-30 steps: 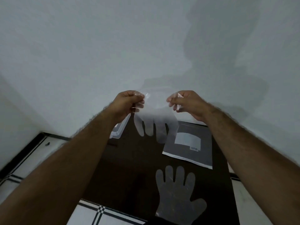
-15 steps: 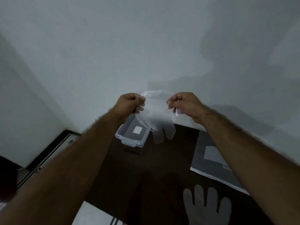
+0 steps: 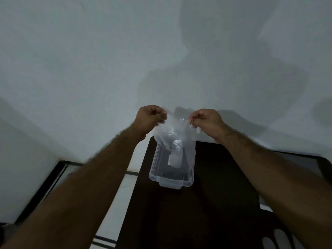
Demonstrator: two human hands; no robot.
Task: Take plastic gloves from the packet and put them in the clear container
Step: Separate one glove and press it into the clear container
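Over the clear container (image 3: 172, 174), both hands hold one thin plastic glove (image 3: 175, 133) by its cuff: the left hand (image 3: 150, 118) is curled tight on the cuff's left edge, the right hand (image 3: 206, 120) pinched shut on its right edge. The glove hangs crumpled between them, its finger end dipping down inside the container's far half; the film is so see-through that its outline blends into the wall behind and the single fingers are hard to separate. The container stands open on a dark table (image 3: 206, 203), near the table's far left corner, a latch tab on its near rim. A pale rectangle shows through its bottom, likely a label, with no writing that can be read. Nearer the viewer and to the right of the container, a second glove (image 3: 277, 242) lies flat on the table, cut off by the bottom edge so only some fingertips show. The right forearm covers much of the table's right side.
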